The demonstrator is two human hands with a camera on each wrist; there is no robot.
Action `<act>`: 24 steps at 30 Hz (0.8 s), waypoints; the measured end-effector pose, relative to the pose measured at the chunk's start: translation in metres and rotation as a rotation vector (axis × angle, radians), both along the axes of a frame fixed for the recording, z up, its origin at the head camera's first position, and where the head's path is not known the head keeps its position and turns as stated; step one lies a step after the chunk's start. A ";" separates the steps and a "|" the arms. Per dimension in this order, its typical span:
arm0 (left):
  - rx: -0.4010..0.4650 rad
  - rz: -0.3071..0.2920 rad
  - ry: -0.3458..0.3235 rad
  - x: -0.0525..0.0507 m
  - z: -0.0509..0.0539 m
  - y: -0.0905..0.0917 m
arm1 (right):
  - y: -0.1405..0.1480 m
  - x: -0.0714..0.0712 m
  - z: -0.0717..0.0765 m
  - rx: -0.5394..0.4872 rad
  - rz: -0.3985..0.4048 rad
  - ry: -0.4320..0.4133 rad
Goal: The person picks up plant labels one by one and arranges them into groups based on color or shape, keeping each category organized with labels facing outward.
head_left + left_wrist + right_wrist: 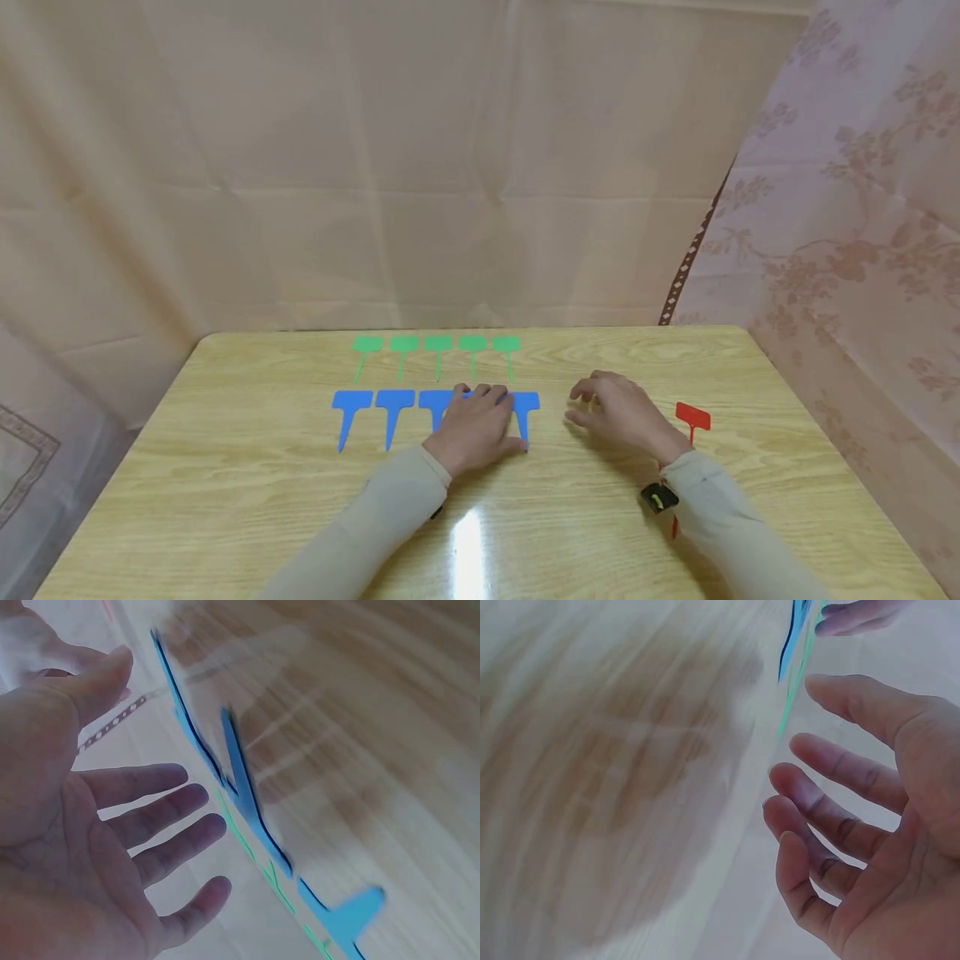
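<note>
Several blue T-shaped plant labels [394, 402] lie in a row on the wooden table, stems toward me. Over the right part of that row is my left hand [476, 425], partly hiding the labels there; its fingers are spread and relaxed in the left wrist view, with nothing in the palm [45, 862]. To the right of the row, my right hand [626, 412] hovers above bare wood, fingers loosely bent and holding nothing, as the right wrist view confirms. Behind the blue row lie several smaller green T-shaped plant labels [438, 344].
A red T-shaped plant label [692, 415] lies right of my right wrist. Another red stem tip [674, 527] shows beside the right sleeve, the rest hidden. A pale cloth [450, 167] hangs behind the table [225, 467], with flowered cloth [862, 275] at the right.
</note>
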State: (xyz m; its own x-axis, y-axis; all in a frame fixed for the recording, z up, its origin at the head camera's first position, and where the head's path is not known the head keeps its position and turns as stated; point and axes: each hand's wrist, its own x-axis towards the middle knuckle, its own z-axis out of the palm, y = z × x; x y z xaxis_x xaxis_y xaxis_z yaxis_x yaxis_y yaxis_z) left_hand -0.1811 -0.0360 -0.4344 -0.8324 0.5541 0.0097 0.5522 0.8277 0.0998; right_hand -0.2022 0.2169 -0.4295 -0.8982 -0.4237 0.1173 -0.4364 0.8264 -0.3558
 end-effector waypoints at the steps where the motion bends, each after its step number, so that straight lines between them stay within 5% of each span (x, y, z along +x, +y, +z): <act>1: -0.010 -0.004 0.008 0.000 0.000 0.003 | 0.006 0.001 0.000 -0.002 -0.011 0.001; 16: -0.051 0.042 0.002 -0.001 -0.008 0.019 | 0.111 0.015 0.015 0.072 -0.254 -0.094; 24: -0.073 0.054 0.001 0.001 -0.009 0.020 | 0.148 0.018 0.006 0.126 -0.256 -0.201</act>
State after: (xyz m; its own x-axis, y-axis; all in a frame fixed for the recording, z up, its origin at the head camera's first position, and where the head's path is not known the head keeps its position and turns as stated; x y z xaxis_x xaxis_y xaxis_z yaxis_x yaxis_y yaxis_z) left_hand -0.1802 -0.0159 -0.4431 -0.8609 0.5080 -0.0284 0.5069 0.8612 0.0372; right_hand -0.1844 0.3648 -0.4234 -0.9769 -0.1819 -0.1120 -0.1409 0.9428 -0.3022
